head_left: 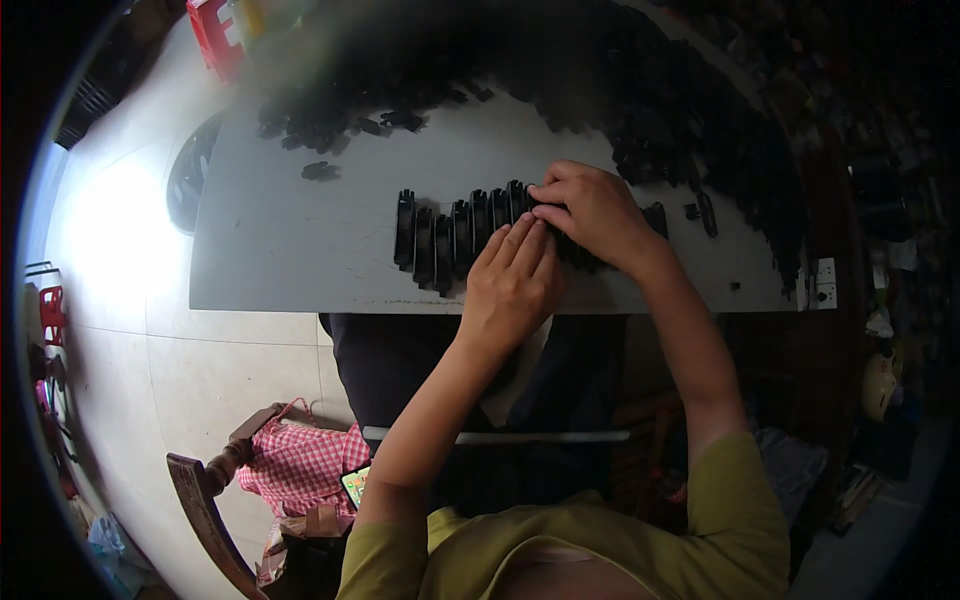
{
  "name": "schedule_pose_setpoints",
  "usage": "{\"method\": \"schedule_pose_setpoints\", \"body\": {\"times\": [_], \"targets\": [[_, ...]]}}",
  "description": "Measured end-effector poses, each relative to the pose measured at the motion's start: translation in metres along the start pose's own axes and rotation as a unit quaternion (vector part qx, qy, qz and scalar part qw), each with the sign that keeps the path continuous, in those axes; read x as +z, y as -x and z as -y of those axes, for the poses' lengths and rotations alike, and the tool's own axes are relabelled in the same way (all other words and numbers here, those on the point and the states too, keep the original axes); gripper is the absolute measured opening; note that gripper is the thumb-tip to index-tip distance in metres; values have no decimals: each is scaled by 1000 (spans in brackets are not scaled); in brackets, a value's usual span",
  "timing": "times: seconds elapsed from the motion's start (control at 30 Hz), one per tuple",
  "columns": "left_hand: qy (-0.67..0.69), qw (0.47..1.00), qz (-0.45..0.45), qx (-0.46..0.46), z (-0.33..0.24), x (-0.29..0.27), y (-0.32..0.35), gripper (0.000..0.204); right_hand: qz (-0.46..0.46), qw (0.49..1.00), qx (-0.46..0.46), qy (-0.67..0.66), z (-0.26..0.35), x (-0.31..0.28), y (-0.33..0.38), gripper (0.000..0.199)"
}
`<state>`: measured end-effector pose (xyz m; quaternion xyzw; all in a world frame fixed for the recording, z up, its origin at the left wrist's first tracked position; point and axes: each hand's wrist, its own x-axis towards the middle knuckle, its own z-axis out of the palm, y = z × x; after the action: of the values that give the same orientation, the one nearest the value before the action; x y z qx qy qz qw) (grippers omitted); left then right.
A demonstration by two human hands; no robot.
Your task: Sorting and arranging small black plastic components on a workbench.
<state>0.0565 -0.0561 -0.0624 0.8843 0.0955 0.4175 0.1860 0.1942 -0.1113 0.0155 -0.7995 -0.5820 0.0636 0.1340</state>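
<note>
Near the front edge of the grey counter (280, 250) stands one row of black plastic parts (450, 235), about seven showing left of the hands. The left hand (515, 275) lies flat against the row, grip released. The right hand (595, 215) pinches a part at its end. One heap of loose parts (680, 100) fills the far right corner. Judging by this, lining-up is under way; next calls for seating that part flush.
</note>
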Motion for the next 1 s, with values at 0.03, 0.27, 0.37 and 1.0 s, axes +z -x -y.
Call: {"method": "schedule_pose_setpoints", "body": {"times": [0.03,0.27,0.37,1.0], "targets": [[0,1000,0,0,0,0,0,26,0,1000,0,0,1,1,0,15],[-1,1000,1,2,0,-1,0,24,-24,999,8,-33,-1,4,1,14],[1,1000,3,1,0,-1,0,24,-25,997,3,-70,-7,4,1,15],[-14,1000,-1,-5,0,-7,-4,30,-15,996,71,-48,-12,10,-17,14]]}}
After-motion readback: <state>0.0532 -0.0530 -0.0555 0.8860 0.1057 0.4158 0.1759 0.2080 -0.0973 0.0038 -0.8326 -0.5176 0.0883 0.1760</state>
